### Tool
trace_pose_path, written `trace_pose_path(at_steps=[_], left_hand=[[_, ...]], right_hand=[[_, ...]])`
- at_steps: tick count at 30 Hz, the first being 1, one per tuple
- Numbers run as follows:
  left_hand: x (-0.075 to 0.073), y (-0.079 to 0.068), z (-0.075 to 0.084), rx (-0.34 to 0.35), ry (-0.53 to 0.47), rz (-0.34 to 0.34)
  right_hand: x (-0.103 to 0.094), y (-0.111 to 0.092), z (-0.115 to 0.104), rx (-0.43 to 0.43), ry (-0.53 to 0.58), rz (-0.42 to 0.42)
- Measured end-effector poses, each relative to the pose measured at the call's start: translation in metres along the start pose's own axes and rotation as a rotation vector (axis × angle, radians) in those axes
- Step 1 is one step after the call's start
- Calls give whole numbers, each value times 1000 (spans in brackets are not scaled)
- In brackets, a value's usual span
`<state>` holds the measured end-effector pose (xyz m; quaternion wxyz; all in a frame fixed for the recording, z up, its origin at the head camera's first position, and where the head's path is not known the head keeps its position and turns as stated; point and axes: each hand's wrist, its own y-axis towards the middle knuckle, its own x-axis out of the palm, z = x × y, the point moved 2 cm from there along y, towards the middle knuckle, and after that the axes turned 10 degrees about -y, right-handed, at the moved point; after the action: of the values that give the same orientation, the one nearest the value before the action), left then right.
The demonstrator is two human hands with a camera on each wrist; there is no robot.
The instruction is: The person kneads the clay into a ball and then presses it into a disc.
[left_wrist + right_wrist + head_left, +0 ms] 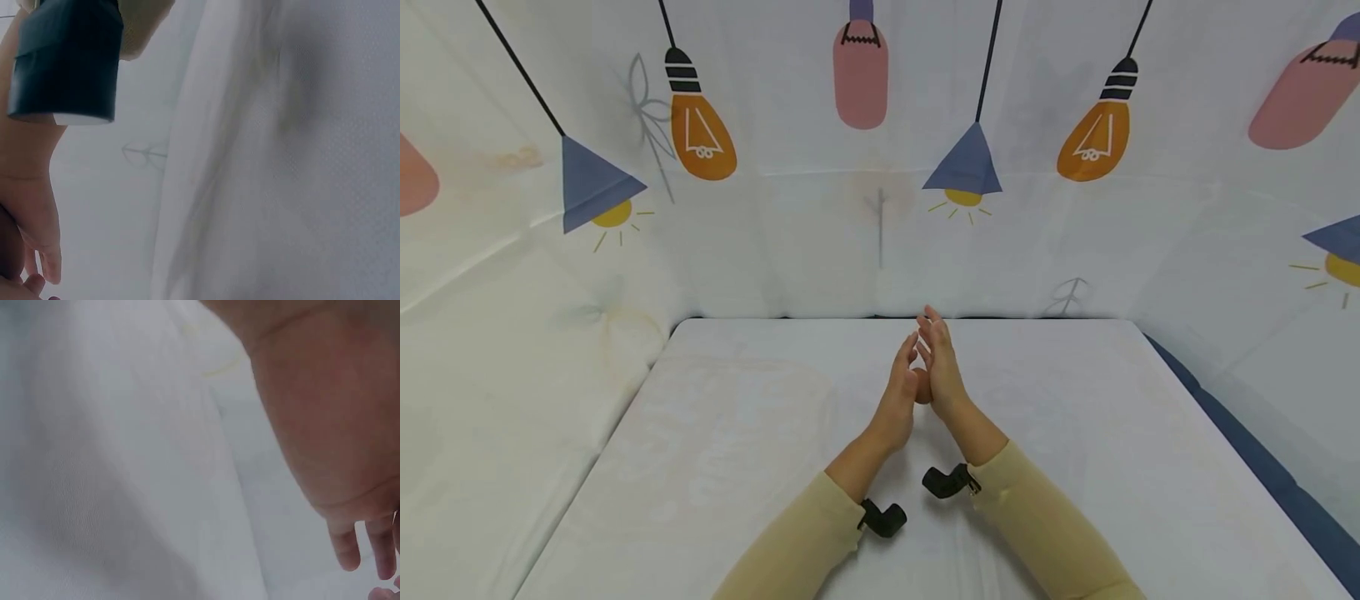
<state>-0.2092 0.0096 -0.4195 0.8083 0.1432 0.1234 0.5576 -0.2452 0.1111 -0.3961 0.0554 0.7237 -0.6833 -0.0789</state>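
Note:
A brown ball [922,386] sits between two palms over the middle of the white table. My left hand [895,407] presses it from the left, fingers extended up and away. From the right, my right hand [946,375] bears against the ball, its fingers also long and straight. The fingertips of both hands come close together beyond the ball. In the left wrist view the ball [9,247] shows only in part at the left edge. The palms hide much of its surface.
Both sleeves are beige, each with a black wrist camera [886,520] on its inner side. The white-covered table [715,467] ends at a cloth backdrop [790,242] printed with lamps and bulbs. Dark blue fabric [1247,433] shows along the right edge.

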Motion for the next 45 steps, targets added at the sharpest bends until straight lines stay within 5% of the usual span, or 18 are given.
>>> trace_pose_path(at_steps=[6, 15, 21, 34, 45], left_hand=[[-1, 0, 1, 1, -66, 51], [-6, 4, -3, -49, -290, 276], [-15, 6, -5, -48, -254, 402], [-27, 6, -14, -165, -167, 323], [-18, 2, -14, -148, -37, 151]], right_hand=[[5, 0, 9, 36, -20, -87], [24, -17, 17, -27, -52, -256], [30, -24, 13, -70, -58, -275], [28, -30, 1, -131, -38, -228], [17, -23, -14, -157, 8, -146]])
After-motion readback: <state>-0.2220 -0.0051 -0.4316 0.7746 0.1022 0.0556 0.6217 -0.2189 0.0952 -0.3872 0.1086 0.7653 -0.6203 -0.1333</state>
